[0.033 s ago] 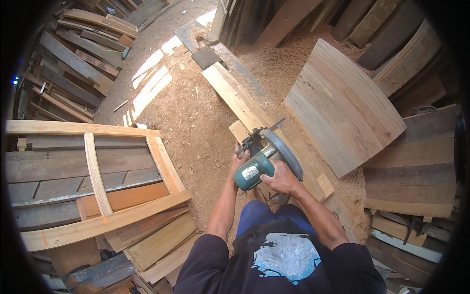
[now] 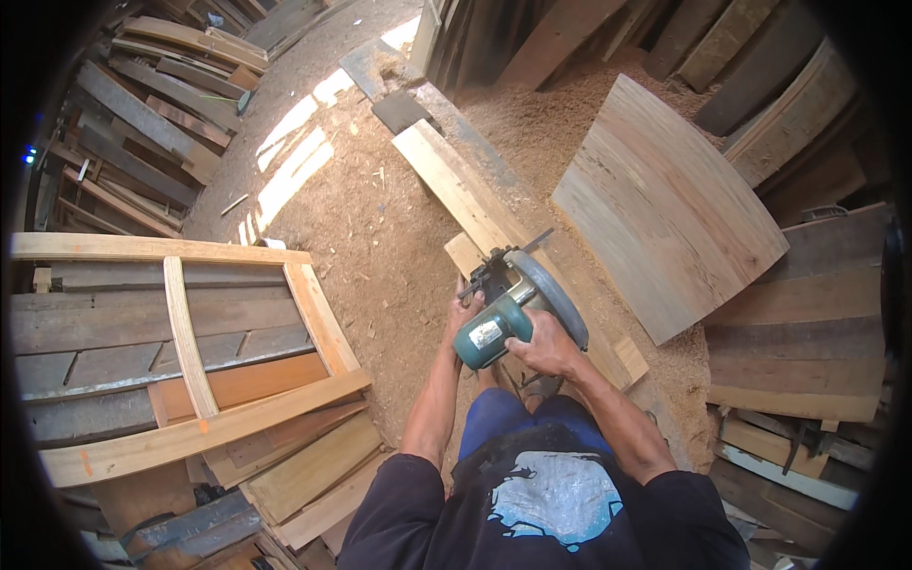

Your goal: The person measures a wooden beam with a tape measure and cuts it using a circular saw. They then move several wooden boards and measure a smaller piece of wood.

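A green circular saw (image 2: 482, 336) with a grey rounded guard (image 2: 553, 296) rests over a long pale board (image 2: 461, 185). My right hand (image 2: 548, 347) is wrapped round the saw's rear handle. At the side of the saw's base, the fingers of my left hand (image 2: 464, 309) close on its dark metal fitting (image 2: 489, 275); the saw body partly covers them. A short wood block (image 2: 464, 255) sits beside the long board, just beyond my left hand. The blade is hidden.
A pale wooden frame (image 2: 190, 380) lies on stacked planks at the left. To the right, a wide wooden panel (image 2: 670, 209) lies on sawdust. Leaning boards (image 2: 760, 104) line the far right, and a timber pile (image 2: 166, 104) stands far left. Sawdust (image 2: 361, 256) covers the floor.
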The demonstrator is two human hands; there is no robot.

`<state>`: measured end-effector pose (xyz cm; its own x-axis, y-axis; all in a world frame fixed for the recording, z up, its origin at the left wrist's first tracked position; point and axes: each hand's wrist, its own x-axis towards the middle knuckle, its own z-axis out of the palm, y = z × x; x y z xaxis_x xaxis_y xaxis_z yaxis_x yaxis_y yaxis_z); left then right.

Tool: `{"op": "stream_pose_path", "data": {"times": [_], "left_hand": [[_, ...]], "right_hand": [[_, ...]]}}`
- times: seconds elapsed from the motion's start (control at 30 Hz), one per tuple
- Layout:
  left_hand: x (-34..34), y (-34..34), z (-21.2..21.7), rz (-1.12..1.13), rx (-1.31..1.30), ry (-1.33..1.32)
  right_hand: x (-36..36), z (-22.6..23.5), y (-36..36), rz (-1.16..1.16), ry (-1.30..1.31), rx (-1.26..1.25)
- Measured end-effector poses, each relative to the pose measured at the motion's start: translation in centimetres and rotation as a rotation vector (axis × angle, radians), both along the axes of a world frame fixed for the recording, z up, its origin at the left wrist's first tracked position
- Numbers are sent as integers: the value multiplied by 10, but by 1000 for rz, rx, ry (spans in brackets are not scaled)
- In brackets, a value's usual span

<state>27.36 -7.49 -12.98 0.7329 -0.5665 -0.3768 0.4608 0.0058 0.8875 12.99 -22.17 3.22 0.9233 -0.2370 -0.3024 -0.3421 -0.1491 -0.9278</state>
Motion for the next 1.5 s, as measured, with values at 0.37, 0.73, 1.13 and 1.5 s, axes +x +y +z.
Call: {"op": "stream_pose_path", "data": {"times": [0.37,0.73,1.13,1.5], "left_hand": [[-9,-1,6,9,-115,87],[81,-52,57,-650,677,-1247],[103,-77,69,-886,675,-1268],[121,-71,82,-800,688,-1141]], "right_hand": [[-6,-1,-1,23,29,-61],[-7,2,0,24,16,-75],[-21,7,2,13,44,-129],[-9,4,5,25,55,-100]]}}
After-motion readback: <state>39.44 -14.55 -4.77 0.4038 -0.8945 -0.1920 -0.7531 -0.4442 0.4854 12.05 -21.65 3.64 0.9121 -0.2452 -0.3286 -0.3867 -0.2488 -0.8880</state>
